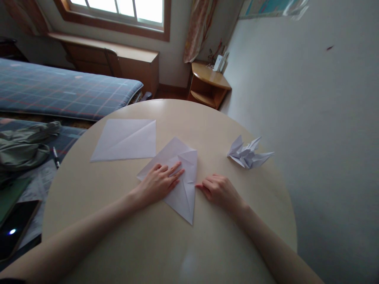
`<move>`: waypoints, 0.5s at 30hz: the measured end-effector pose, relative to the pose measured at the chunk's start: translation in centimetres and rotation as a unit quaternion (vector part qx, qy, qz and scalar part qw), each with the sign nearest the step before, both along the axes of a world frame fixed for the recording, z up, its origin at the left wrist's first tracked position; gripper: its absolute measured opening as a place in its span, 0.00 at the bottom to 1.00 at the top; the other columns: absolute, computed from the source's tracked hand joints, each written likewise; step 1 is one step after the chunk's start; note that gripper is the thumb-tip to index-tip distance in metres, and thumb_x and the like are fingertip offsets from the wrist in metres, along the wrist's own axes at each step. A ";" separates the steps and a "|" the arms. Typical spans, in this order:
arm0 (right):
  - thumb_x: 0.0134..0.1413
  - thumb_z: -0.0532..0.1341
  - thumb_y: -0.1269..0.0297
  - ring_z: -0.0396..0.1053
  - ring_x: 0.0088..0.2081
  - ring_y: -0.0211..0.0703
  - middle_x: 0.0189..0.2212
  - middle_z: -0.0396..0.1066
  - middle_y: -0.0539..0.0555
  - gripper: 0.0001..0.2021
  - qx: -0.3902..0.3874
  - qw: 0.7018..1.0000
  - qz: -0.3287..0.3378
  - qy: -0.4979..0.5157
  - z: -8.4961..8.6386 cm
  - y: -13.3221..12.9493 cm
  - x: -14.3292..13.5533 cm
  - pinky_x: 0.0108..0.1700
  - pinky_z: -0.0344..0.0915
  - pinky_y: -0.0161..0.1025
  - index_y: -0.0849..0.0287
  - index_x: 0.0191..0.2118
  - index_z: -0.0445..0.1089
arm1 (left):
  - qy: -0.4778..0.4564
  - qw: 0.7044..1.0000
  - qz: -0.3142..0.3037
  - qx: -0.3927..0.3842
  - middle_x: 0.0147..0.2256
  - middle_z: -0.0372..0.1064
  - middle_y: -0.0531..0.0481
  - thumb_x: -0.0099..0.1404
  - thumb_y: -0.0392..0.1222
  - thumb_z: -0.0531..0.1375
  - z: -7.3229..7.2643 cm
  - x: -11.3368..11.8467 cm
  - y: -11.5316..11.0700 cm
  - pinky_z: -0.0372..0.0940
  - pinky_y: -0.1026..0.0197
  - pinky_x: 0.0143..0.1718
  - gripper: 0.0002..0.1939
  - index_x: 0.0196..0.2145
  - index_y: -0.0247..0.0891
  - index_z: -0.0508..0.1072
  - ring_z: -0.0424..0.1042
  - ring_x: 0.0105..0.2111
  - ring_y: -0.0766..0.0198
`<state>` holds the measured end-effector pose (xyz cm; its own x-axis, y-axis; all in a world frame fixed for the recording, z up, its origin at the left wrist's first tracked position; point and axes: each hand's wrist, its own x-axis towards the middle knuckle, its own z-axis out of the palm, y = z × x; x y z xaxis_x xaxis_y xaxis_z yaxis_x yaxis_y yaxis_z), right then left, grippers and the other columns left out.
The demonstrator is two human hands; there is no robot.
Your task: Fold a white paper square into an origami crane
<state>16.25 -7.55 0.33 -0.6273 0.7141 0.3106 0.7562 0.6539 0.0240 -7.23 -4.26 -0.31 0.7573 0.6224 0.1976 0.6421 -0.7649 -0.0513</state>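
Observation:
On the round table lies a partly folded sheet of white paper (pixel 188 197), with creases and a flap along its right side. My left hand (pixel 160 181) rests flat on this sheet, its fingers stretched out and slightly apart. At the sheet's right edge is my right hand (pixel 217 189), its fingers curled in and the tips pinched at the paper's border. How much paper is between those fingertips is too small to tell. Beyond my left hand lies a second white sheet (pixel 127 138) with a diagonal crease. Folded white paper cranes (pixel 247 154) sit in a cluster at the right.
The round cream table (pixel 142 248) stands close to a white wall (pixel 325 138) on the right. At the left are a phone (pixel 17 225), a pen (pixel 56 157), printed papers and crumpled cloth (pixel 26 146). A plaid mattress (pixel 68 90) and a corner shelf (pixel 210 75) are farther back.

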 end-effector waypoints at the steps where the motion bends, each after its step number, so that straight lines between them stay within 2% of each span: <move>1: 0.62 0.51 0.62 0.60 0.20 0.37 0.16 0.66 0.51 0.20 0.001 1.000 0.006 0.000 0.0 -0.1 0.0 0.29 0.52 0.35 0.60 0.19 0.66 | 0.000 1.000 0.000 -0.001 0.59 0.55 0.49 0.70 0.44 0.44 0.0 0.0 0.0 0.57 0.56 0.42 0.19 0.56 0.43 0.62 0.68 0.40 0.60; 15: 0.62 0.51 0.60 0.57 0.18 0.34 0.15 0.64 0.49 0.22 -0.016 0.996 0.092 0.006 0.4 -2.2 -0.7 0.27 0.47 0.36 0.60 0.17 0.63 | -0.015 1.000 0.000 -0.020 0.59 0.54 0.50 0.70 0.45 0.43 -0.1 -0.2 0.0 0.57 0.56 0.43 0.19 0.57 0.46 0.61 0.68 0.42 0.59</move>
